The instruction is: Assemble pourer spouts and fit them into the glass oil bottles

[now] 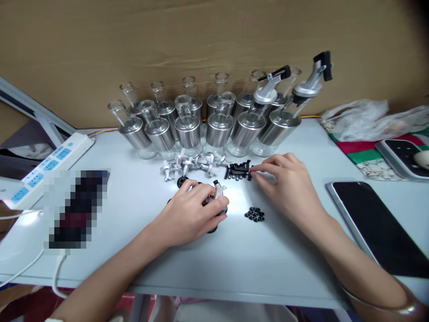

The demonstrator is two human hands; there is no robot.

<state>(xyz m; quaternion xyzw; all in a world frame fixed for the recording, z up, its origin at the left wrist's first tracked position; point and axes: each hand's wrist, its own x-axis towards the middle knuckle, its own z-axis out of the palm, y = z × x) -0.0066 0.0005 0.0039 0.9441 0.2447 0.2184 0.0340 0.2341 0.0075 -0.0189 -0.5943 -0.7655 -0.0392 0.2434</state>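
Through the head view I count 12 glass bottles in 2 rows, 2 with silver pourers seated in their necks. My left hand pinches a silver spout mid-table; my right hand touches the piled black levers, whether pinching 1 I can't tell. Open tabletop runs from the black rings to the near edge.

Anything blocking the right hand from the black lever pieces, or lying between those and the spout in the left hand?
Nothing visible. The right hand has its fingertips at the right edge of the black lever pieces, and only bare tabletop shows between them and the silver spout in the left hand.
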